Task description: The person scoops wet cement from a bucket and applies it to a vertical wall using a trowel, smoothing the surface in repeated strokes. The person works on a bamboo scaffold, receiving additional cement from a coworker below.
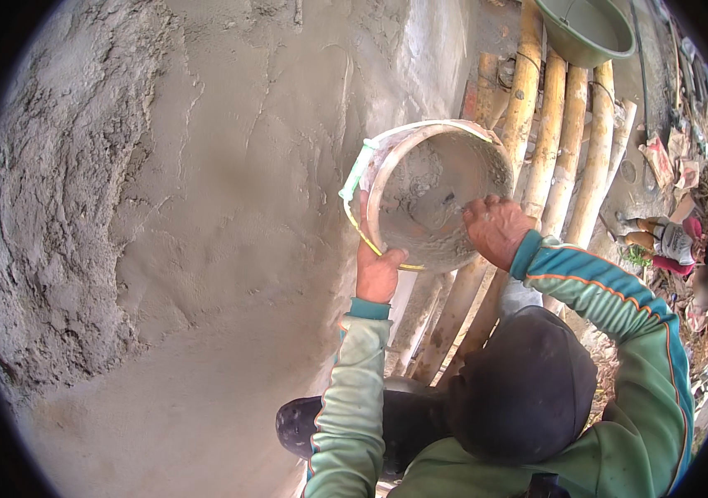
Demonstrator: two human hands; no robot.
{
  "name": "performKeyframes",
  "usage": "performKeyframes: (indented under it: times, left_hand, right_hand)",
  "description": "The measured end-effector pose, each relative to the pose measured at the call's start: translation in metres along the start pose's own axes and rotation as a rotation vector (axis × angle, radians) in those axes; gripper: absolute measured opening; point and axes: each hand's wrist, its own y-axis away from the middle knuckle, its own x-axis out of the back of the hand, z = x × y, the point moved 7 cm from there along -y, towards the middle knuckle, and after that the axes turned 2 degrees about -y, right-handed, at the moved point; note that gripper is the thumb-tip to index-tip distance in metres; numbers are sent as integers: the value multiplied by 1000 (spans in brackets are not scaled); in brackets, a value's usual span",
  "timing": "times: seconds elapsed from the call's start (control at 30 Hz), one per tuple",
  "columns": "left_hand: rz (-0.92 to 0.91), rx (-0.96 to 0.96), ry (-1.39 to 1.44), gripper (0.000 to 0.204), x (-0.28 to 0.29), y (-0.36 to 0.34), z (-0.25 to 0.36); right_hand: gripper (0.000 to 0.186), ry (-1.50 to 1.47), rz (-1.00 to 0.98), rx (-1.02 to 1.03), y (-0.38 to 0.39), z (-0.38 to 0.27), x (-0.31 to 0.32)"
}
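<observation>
Raised high beside the wet grey plastered wall (204, 207): a mortar-caked bucket (433, 199), mouth tipped toward the camera, nearly scraped out inside. Propped from below by a co-worker's wall-side hand (379, 270), fingers clenched on the lower rim, probably to carry the weight. Steadied at the opposite rim by the co-worker's other hand (496, 228), fingers hooked over the edge, seemingly to keep the tilt. Reaching up from under a dark cap (524, 394), both arms in green sleeves. Behind, bamboo poles (549, 141) of a scaffold; above them, a green basin (586, 29). Nothing visible of the wearer's own hands, so can't tell how their fingers are.
</observation>
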Motion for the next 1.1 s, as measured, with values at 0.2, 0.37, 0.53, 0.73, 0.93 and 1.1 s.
performKeyframes:
  times: [0.2,0.37,0.53,0.73,0.93,1.1]
  left_hand:
    - [-94,56,27,107,-23,-1,-10]
    - [-55,-92,-134,104,-37,-2,16]
    - [-63,-200,-187,102,-53,14,58]
    - [-166,-174,-141,106,-39,23,76]
    - [-96,192,37,96,-48,13,11]
    - [156,349,379,67,-31,34,-31]
  right_hand:
    - [28,-91,41,-87,9,42,-27]
    - [28,-187,261,-288,8,64,-4]
    - [27,-256,21,-239,-17,73,-14]
    - [36,-1021,-471,-213,24,78,-40]
    - [35,-1971,-574,-203,27,23,-66]
    - [36,-2387,-536,-113,48,5,-52]
